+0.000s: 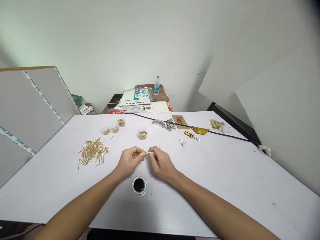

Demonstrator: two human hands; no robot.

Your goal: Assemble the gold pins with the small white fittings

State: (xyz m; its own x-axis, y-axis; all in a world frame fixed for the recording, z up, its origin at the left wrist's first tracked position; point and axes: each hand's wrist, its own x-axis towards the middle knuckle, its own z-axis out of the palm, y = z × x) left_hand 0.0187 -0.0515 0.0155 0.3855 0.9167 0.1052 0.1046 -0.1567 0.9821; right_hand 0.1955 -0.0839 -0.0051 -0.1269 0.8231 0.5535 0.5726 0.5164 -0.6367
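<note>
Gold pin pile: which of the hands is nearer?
Left. The left hand is to the right of the gold pin pile, apart from it; the right hand is farther right, beyond the left one.

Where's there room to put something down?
It's mostly bare between the right forearm and the right end of the black cable, and between the left forearm and the loose golden pins. It's crowded around the yellow screwdriver.
</note>
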